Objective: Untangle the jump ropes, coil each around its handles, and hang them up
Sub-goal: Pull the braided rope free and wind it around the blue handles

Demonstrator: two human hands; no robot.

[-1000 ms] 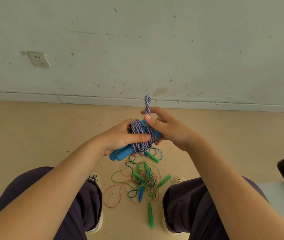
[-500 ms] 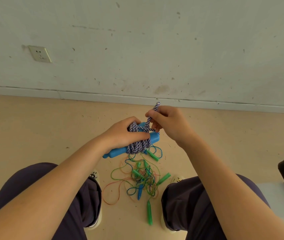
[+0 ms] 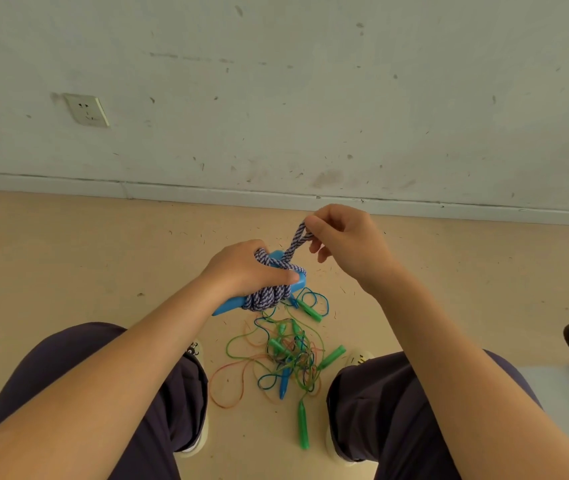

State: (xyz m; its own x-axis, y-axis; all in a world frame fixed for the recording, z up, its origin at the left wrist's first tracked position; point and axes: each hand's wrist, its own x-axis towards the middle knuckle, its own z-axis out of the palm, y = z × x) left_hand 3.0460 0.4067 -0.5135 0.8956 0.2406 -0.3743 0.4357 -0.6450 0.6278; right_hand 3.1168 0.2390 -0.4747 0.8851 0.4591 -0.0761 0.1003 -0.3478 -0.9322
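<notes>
Bare floor (image 3: 68, 271) beyond tangled ropes (image 3: 290, 358)

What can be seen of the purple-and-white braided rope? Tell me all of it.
The braided rope is thick, twisted purple and white, cloth-like. Most of it is coiled in tight turns around the blue handles, which look like plastic and poke out either side. The left hand grips the bundle, thumb pressed on the coils. A doubled loop rises from the coil, pinched and pulled up by the right hand. It is held above the floor.

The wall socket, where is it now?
In the head view the wall socket sits on the wall at upper left, above the floor, far from both hands.
</notes>
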